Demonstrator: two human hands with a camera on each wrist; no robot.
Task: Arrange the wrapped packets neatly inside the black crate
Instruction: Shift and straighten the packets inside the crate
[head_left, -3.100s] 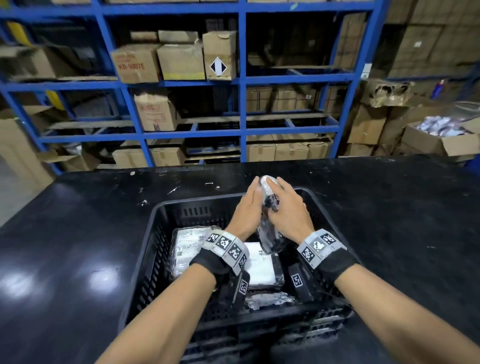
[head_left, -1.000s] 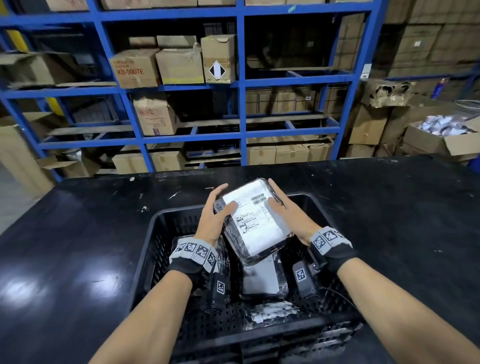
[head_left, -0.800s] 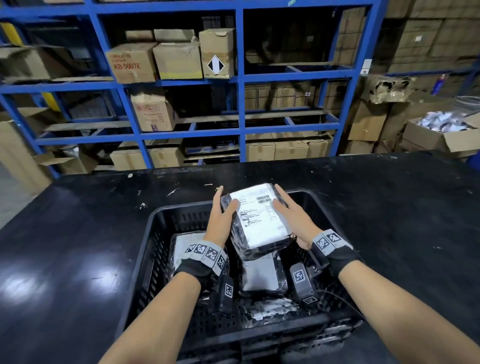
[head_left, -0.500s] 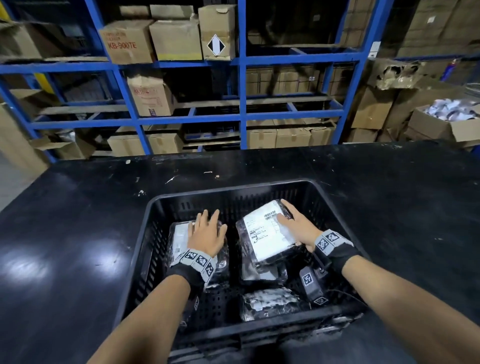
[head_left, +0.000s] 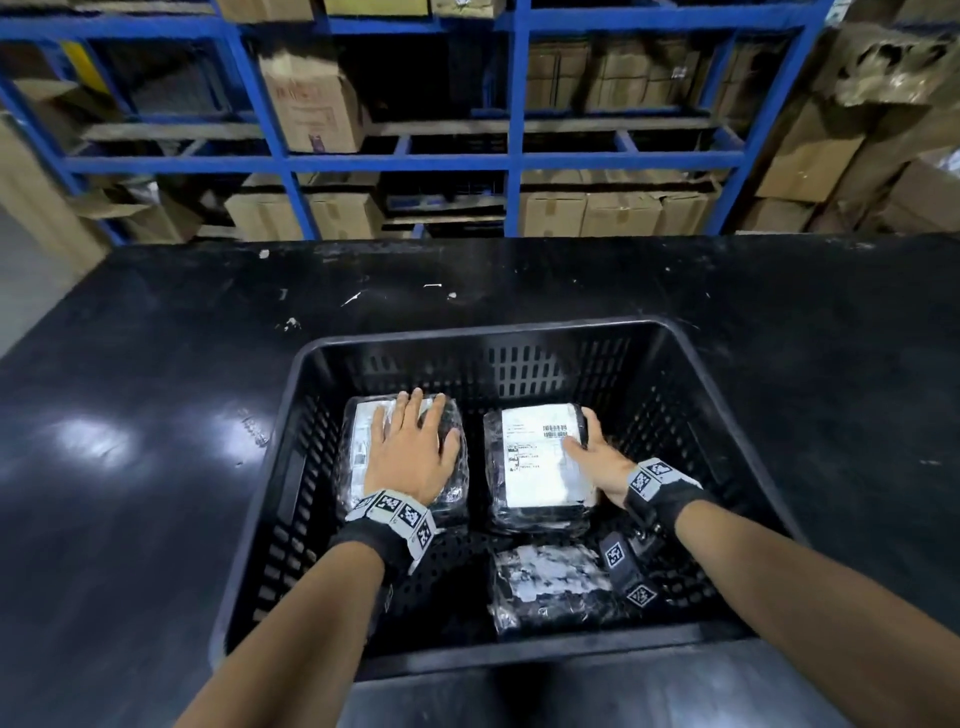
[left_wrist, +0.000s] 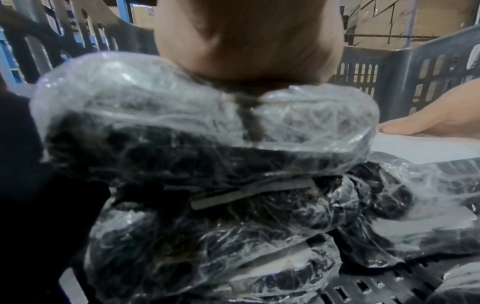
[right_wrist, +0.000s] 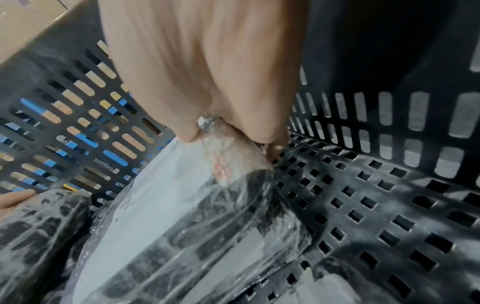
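The black crate (head_left: 493, 332) stands on the table in front of me. Inside, at the back left, lies a stack of clear-wrapped dark packets (head_left: 358, 447), and my left hand (head_left: 410, 452) presses flat on its top with straight fingers. In the left wrist view the palm (left_wrist: 246, 41) bears on that wrapped packet (left_wrist: 182, 133). To the right lies a packet with a white label (head_left: 535, 467), on top of another. My right hand (head_left: 582, 436) grips its right edge, thumb on the label and fingers round the side (right_wrist: 233, 139). A third crumpled packet (head_left: 550, 582) lies nearer me.
The crate sits on a glossy black table (head_left: 156, 415). Behind the table stands blue shelving (head_left: 509, 161) filled with cardboard boxes, and more boxes (head_left: 831, 156) are piled at the right. The perforated crate floor (right_wrist: 376, 195) shows to the right of the labelled packet.
Both hands lowered the labelled packet from above the crate onto the right stack. The left hand let go and moved onto the left stack, now pressing flat. The right hand kept its grip.
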